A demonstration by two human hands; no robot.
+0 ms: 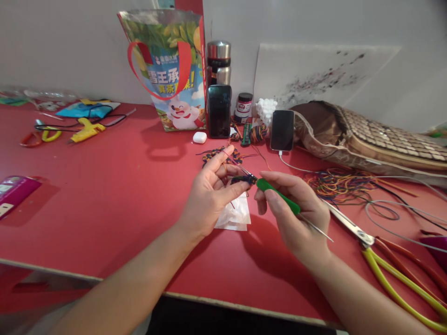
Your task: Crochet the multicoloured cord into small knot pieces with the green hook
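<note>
My left hand (213, 195) pinches a small dark multicoloured crochet piece (240, 179) between thumb and fingers, its index finger raised with a strand of yarn running from it. In my right hand (300, 214) is a crochet hook with a green handle (279, 195). The hook's tip meets the crochet piece, and a thin metal shaft sticks out at the handle's other end. Behind my left fingers lies more multicoloured crochet work (237, 156). Crumpled white paper (235, 214) rests on the table under my hands.
Large scissors (366, 239) with red and yellow handles lie right, near tangled yarn (344, 184). Along the back stand a printed bag (181, 79), a steel flask (219, 56), two phones (219, 111) and a jar (243, 107). A yellow glue gun (87, 130) lies left.
</note>
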